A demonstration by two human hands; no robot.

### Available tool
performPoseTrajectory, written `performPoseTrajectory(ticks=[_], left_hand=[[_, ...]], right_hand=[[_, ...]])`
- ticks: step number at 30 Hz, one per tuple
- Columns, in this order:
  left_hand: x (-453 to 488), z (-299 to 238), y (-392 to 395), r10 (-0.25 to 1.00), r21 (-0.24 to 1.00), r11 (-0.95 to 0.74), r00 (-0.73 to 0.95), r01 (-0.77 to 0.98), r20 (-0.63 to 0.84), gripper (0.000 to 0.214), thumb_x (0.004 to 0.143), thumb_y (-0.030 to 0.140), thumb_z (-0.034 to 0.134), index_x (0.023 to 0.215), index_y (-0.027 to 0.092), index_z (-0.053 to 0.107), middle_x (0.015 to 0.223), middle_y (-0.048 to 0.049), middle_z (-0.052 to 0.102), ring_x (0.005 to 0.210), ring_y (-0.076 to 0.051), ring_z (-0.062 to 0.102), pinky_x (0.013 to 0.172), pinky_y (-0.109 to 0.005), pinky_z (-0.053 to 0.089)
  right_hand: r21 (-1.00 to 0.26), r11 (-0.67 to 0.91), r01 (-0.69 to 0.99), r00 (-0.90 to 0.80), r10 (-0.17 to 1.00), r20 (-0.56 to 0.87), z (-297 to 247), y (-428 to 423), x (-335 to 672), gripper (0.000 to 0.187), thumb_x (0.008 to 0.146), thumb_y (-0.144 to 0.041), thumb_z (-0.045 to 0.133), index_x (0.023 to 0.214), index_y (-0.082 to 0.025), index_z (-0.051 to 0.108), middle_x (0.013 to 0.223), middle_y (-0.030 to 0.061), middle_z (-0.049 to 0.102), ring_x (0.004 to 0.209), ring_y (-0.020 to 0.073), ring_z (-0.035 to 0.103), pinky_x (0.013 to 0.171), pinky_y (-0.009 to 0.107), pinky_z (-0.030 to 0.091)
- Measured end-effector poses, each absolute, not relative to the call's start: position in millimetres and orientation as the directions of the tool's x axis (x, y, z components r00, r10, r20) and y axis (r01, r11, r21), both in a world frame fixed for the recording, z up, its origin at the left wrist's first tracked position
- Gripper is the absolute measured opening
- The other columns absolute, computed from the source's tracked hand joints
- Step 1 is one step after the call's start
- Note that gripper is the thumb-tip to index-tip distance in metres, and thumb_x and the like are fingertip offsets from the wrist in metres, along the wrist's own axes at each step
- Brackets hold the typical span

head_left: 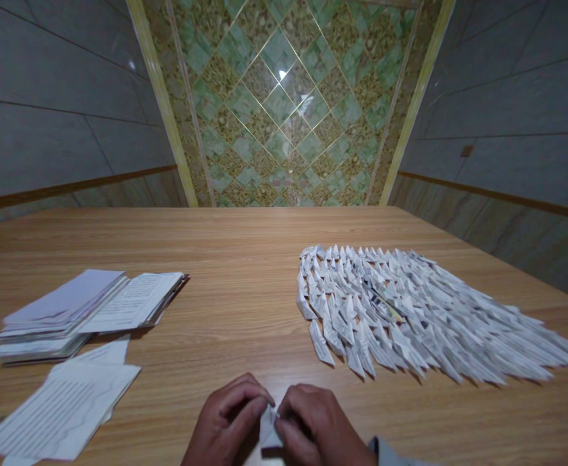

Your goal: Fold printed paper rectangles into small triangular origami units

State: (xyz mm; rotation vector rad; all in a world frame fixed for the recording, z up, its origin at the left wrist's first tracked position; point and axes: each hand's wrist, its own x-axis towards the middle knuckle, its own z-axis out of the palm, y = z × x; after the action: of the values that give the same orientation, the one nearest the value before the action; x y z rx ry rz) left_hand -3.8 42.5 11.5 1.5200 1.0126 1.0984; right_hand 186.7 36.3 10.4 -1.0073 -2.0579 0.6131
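Green-and-gold diamond tiles (284,97) rise beyond the far edge of a wood-grained worktop (235,259), with grey wall panels (60,123) to either side. At the middle of the near side, just above the worktop, the left hand (232,414) and the right hand (320,421) meet over a small folded paper (268,430). Each grip is a pinch: the left thumb and fingers press its upper left part, while the right fingers bear on its right edge. A grey sleeve (395,453) covers the right wrist.

Toward the right edge lie closely set rows of pointed paper pieces (400,317), many of them overlapping. Toward the left edge are a paper stack with a pale top sheet (70,298), a second stack with a printed top sheet (133,301) resting against it, and, nearer the near left corner, loose sheets (65,404) lying partly over one another.

Judged from the hold, the step in hand is the folding or creasing of the small folded paper; the next move seems to call for keeping its layers aligned under light, even finger pressure. Lines of print run across the loose sheets and the second stack, and markings show on some pointed pieces, but no word can be read. No brand or label is discernible.
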Motion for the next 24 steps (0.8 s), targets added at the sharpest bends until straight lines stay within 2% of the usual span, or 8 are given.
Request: performPoseTrajectory(ticks=[3,9,13,19,24], left_hand=[[2.2,11.4,38.9,0.962,0.997,-0.080,0.260,-0.022,0.083,0.029,0.081,0.048,0.076,0.084,0.020,0.074,0.077,-0.0020,0.068,0.074,-0.018,0.063,0.068,-0.025,0.049],[6.9,15.6,39.9,0.960,0.993,0.037,0.278,-0.108,-0.006,0.033,0.076,0.046,0.081,0.071,0.015,0.071,0.068,-0.0018,0.067,0.067,-0.015,0.058,0.065,-0.024,0.046],[5.5,12.6,40.0,0.948,0.996,0.058,0.315,-0.064,-0.035,0.035,0.076,0.046,0.080,0.068,0.014,0.069,0.064,-0.0005,0.062,0.064,-0.014,0.052,0.061,-0.023,0.041],[8.6,9.4,36.1,0.928,0.997,0.081,0.363,0.017,-0.081,0.032,0.078,0.045,0.077,0.072,0.014,0.068,0.065,0.0004,0.059,0.064,-0.015,0.051,0.061,-0.024,0.041],[10.2,19.8,32.7,0.978,0.993,-0.007,0.207,0.119,-0.017,0.016,0.081,0.031,0.072,0.076,0.018,0.064,0.067,0.0012,0.059,0.064,-0.015,0.052,0.060,-0.022,0.042]], right_hand=[[-0.743,0.523,0.418,-0.328,0.850,0.413,18.5,36.1,187.7,0.026,0.096,-0.028,0.048,0.071,-0.020,0.053,0.063,-0.0007,0.058,0.058,0.0131,0.053,0.055,0.023,0.035],[-0.825,0.427,0.371,-0.294,0.896,0.332,25.9,35.8,189.9,0.028,0.096,-0.031,0.050,0.071,-0.019,0.055,0.062,-0.0019,0.056,0.056,0.0124,0.050,0.054,0.023,0.032],[-0.835,0.385,0.394,-0.317,0.909,0.270,27.8,35.8,192.4,0.023,0.093,-0.033,0.054,0.078,-0.018,0.061,0.062,-0.0022,0.054,0.057,0.0131,0.049,0.054,0.024,0.032],[-0.791,0.469,0.394,-0.326,0.876,0.357,25.6,35.2,193.1,0.021,0.092,-0.024,0.051,0.072,-0.019,0.055,0.066,-0.0005,0.056,0.062,0.0137,0.053,0.058,0.024,0.033],[-0.898,0.262,0.354,-0.209,0.958,0.197,21.3,34.0,192.3,0.024,0.092,-0.031,0.052,0.071,-0.020,0.052,0.060,-0.0035,0.050,0.055,0.0124,0.047,0.053,0.024,0.031]])
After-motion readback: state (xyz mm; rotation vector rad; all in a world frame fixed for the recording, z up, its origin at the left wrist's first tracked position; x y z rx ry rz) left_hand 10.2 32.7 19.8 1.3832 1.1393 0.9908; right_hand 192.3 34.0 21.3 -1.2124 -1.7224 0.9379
